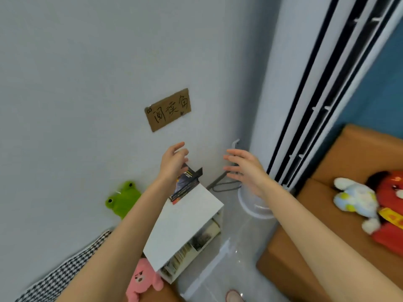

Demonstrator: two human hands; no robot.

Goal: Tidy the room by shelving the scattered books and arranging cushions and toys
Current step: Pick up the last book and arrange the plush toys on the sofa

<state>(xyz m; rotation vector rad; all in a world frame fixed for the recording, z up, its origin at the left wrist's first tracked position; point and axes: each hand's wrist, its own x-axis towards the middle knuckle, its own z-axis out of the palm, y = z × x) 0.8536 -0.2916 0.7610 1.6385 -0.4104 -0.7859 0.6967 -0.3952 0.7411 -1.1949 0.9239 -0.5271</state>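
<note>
Shelving books seems the step in hand. The book stands tilted at the 12 o'clock end of the white shelf top. The left hand is loosely spread just beside it, and the right hand, at 3 o'clock, is wide and empty. The next move probably calls for gripping the book and slotting it below.

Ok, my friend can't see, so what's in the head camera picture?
The left hand and right hand hover open by a white shelf with a book on top. A frog and pink toy lie beside it.
</note>
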